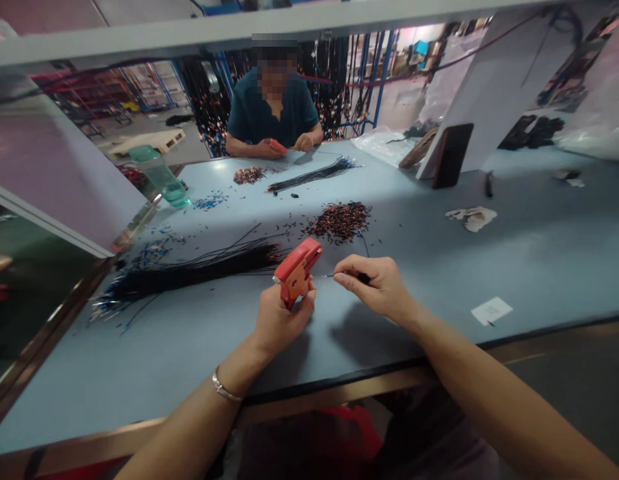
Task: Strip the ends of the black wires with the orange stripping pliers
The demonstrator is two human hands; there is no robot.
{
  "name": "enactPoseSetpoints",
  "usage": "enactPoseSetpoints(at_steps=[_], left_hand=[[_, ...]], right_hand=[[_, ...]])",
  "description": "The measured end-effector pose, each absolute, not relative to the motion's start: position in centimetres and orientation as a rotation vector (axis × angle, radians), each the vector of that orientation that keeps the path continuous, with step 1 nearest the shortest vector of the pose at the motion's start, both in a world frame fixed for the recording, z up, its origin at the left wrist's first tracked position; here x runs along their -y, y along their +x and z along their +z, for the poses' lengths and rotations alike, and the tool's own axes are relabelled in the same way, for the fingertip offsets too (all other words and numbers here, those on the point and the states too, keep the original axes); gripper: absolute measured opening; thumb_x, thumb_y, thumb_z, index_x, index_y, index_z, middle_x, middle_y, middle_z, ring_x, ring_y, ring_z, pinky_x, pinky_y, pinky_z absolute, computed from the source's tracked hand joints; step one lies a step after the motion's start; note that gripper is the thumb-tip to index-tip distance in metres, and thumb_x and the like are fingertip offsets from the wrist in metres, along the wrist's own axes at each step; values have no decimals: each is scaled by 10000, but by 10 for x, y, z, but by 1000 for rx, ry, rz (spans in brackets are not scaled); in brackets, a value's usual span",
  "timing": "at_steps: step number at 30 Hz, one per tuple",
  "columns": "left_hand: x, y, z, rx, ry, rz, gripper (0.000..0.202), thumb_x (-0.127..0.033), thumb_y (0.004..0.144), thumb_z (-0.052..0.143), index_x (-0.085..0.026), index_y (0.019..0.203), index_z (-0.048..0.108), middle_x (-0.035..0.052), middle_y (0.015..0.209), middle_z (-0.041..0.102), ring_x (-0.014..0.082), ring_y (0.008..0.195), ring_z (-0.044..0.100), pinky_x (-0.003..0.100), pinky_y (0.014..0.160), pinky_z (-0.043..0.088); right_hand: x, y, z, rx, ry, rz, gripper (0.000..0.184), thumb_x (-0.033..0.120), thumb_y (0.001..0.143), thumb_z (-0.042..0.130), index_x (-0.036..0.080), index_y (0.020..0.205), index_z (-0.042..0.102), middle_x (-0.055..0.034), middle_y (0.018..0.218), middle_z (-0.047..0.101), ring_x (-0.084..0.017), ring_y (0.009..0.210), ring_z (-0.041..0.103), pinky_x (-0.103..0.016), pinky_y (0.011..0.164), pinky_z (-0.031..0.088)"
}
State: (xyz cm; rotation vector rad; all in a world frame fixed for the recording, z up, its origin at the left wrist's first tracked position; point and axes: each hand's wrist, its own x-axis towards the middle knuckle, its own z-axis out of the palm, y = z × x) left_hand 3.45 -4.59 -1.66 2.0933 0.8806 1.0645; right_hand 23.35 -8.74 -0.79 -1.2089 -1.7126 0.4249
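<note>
- Both of my forearms are bare from the lower frame edge up to the wrists; no sleeve cuff shows on either.
- My left hand (282, 319): no glove, no ring visible on the fingers I can see.
- Left wrist carries a thin silver-coloured bangle (224, 389), a narrow band, plain as far as I can tell; detail is too small to read.
- My right hand (376, 287): also ungloved, wrist bare, no watch or band.
- Fingernails look short and unpainted, though the view is soft there.
</note>
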Motion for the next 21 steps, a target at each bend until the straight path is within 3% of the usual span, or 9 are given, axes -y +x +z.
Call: enactPoseSetpoints(at_steps=[9, 15, 21], left_hand=[[39, 36, -30, -816, 2414, 1232, 187, -207, 810, 545, -172, 982, 611, 42, 841, 699, 135, 697, 650, 239, 669, 516], [33, 34, -29, -647, 2762, 1273, 215, -178, 815, 510, -178, 1025, 553, 74, 883, 691, 173, 792, 654, 279, 732, 523], [34, 32, -21, -570, 2977, 1368, 167, -174, 859, 511, -155, 1022, 544, 112, 864, 674, 204, 817, 638, 332, 753, 527]], right_hand=[[88, 227, -6, 1590, -1273, 580, 162, 290, 858, 542, 163, 780, 605, 43, 564, 483, -72, 511, 397, -204, 511, 334], [88, 222, -9, 1347, -1100, 1117, 242, 404, 856, 557, 177, 772, 557, 73, 520, 419, -59, 449, 327, -190, 437, 273], [91, 221, -7, 1330, -1026, 1322, 192, 345, 759, 659, 175, 748, 570, 52, 601, 485, -61, 506, 379, -185, 477, 317]])
